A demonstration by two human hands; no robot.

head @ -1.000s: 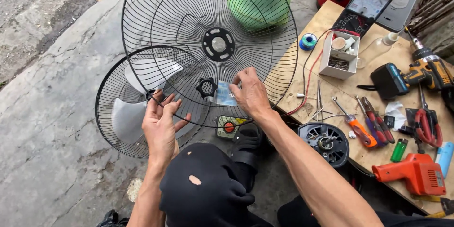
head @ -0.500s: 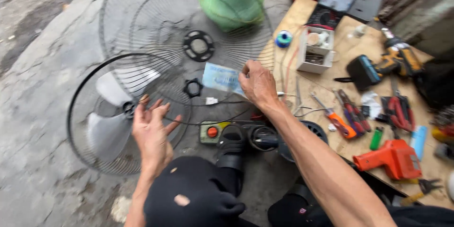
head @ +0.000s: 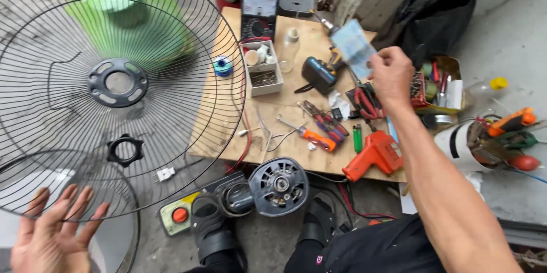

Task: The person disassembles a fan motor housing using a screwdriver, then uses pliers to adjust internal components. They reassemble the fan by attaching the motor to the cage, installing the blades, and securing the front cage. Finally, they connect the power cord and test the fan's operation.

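My right hand (head: 392, 76) is raised over the low wooden board (head: 296, 136) and pinches a small clear plastic bag (head: 353, 48) between its fingertips. My left hand (head: 51, 239) hangs open at the lower left, fingers spread, just below the rim of a black wire fan guard (head: 68, 136) lying on the ground. A black plastic nut (head: 125, 150) rests inside the guard. The fan motor housing (head: 279, 186) lies on the ground between the guard and my feet.
The board holds a multimeter (head: 258, 8), a white parts box (head: 263, 68), pliers, screwdrivers, a green lighter (head: 357, 137) and an orange glue gun (head: 373, 156). A green container (head: 134, 22) stands behind the guard. A box of tools (head: 439, 85) sits at the right.
My right hand lifted the clear bag off the fan guard and carried it right, over the board. The view swung right. My left hand dropped away from the guard's hub.
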